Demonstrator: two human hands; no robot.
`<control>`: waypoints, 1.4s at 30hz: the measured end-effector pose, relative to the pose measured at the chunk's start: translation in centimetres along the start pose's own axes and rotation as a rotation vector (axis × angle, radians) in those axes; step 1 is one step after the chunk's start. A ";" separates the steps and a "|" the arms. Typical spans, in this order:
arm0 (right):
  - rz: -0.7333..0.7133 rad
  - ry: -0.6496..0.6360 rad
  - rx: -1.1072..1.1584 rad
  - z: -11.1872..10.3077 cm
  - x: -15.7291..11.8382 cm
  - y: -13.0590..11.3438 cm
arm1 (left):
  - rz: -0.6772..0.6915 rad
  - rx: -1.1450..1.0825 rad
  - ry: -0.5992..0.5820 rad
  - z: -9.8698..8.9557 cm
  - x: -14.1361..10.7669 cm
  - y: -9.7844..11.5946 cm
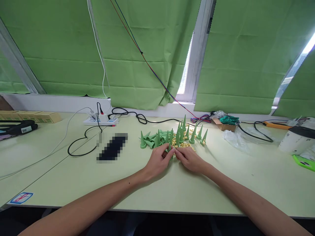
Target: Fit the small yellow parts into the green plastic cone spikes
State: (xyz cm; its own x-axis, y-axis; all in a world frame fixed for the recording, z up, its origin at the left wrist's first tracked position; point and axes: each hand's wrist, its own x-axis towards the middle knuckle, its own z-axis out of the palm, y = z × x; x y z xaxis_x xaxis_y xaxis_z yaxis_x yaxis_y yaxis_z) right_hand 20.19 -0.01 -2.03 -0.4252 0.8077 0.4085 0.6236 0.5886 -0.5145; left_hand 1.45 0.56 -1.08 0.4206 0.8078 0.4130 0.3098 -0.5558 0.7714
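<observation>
Around a green plastic cone [169, 148] near the middle of the table, the fingers of my left hand [157, 161] are closed. My right hand [190, 159] is pinched against the cone's side; whatever its fingertips hold is too small and hidden to name. Just beyond both hands lies a heap of green cones [149, 143], some on their sides and several upright on their round bases. Small pale-yellow pieces [186, 144] are scattered among the upright cones, mostly on the right side of the heap.
Left of the cones lies a dark pixelated patch [113, 147]. Behind it are a white power strip [100, 120] and black cables. A small cardboard box [225, 125], clear plastic bags [236, 141], a white cup [297, 140] and a green phone case [304, 162] stand right.
</observation>
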 end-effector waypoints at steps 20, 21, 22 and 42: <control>0.074 0.318 0.141 -1.0 0.0 -1.2 | -0.057 -0.189 0.138 -0.3 0.1 0.0; 0.068 0.319 0.143 -1.0 0.0 -1.2 | -0.072 -0.191 0.105 -0.2 0.1 -0.1; 0.058 0.317 0.140 -1.0 0.0 -1.2 | -0.090 -0.193 0.076 -0.1 0.1 -0.2; -0.005 0.280 0.106 -1.1 -0.1 -1.2 | -0.125 -0.216 -0.057 0.0 -0.2 -0.2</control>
State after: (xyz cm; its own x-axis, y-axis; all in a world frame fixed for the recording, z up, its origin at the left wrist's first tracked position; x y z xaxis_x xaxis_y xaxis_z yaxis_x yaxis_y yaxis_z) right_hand 20.22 -0.79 -0.60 -0.2213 0.7718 0.5961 0.5434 0.6051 -0.5819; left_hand 1.35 0.55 -1.35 0.4400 0.8516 0.2849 0.1759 -0.3928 0.9026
